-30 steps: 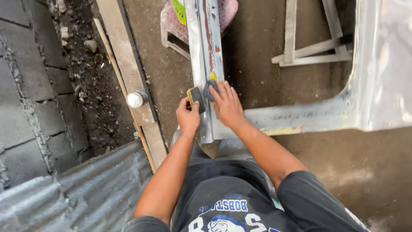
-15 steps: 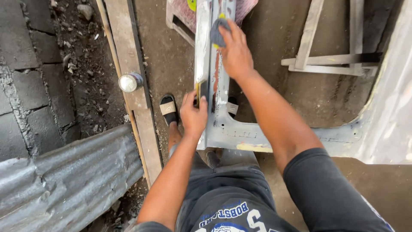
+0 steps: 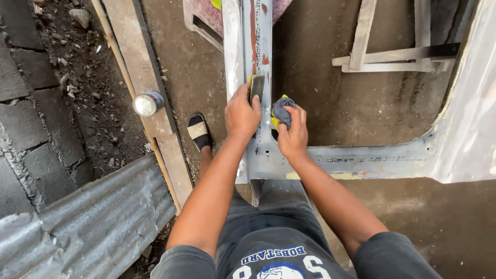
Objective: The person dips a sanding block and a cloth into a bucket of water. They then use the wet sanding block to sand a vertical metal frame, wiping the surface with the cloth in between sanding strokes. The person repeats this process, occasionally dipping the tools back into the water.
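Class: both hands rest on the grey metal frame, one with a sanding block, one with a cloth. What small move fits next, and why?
Probably push the sanding block under the left hand up the metal frame, where red patches show; the right hand holds its cloth beside it, ready to wipe.

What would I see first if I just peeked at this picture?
Two bare hands in the middle press on a long grey metal frame with red patches. The left hand holds a flat sanding block against it, and the right hand grips a crumpled blue and yellow rag. To the left, a small round tin sits on a wooden plank.
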